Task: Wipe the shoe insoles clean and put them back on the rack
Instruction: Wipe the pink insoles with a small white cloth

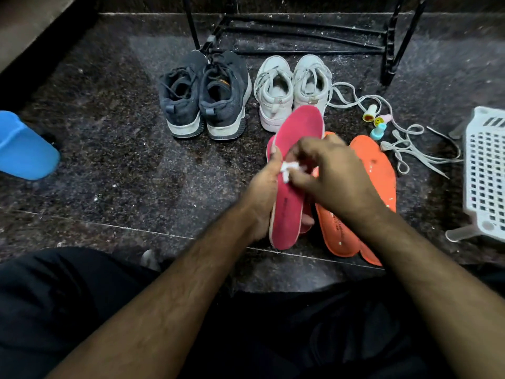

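Currently the flat pink foam insole [292, 170] is gripped upright by the left hand [263, 198] so its face is exposed; a small white wipe [288, 168] is pinched against it by the right hand [333, 173]. Two orange insoles [374, 170] are left on the floor, apparently waiting.

Left hand [263, 192] grips pink insole [296, 149]; right hand [332, 173] pinches white wad [288, 167], maybe tissue.

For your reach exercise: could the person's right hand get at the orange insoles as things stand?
Probably yes: the orange insoles lie on the floor directly beneath the right hand, nothing between, but it must first release the white wipe.
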A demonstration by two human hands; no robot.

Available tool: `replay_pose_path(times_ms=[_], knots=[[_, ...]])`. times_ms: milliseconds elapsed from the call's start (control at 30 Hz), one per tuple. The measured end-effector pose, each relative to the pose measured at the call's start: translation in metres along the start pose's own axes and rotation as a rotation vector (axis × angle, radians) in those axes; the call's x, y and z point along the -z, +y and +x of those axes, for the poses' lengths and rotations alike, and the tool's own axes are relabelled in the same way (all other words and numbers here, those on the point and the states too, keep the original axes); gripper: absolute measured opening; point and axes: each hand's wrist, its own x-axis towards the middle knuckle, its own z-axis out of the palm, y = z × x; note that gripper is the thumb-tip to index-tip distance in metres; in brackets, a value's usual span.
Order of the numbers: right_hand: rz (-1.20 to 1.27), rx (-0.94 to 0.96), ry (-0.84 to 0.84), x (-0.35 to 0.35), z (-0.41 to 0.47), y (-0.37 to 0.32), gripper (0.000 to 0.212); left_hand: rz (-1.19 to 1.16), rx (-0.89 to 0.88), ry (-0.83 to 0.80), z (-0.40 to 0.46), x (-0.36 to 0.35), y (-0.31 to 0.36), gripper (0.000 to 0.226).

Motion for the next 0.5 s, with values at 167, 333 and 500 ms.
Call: replay_pose_path(times_ms=[167,333,500], knots=[[-0.022,-0.110,0.126,0.002,0.011,0.013,0.014,0.058,-0.021,-0.052,-0.001,-0.001,-0.003,0.082],[0.050,0.131,-0.160,-0.009,-0.012,-0.010,0.010,-0.185,-0.078,0.034,0.006,0.010,0.005,0.083],[0.027,0.074,-0.113,0.000,-0.005,0.002,0.013,0.020,0.014,-0.013,0.001,0.007,0.002,0.082]])
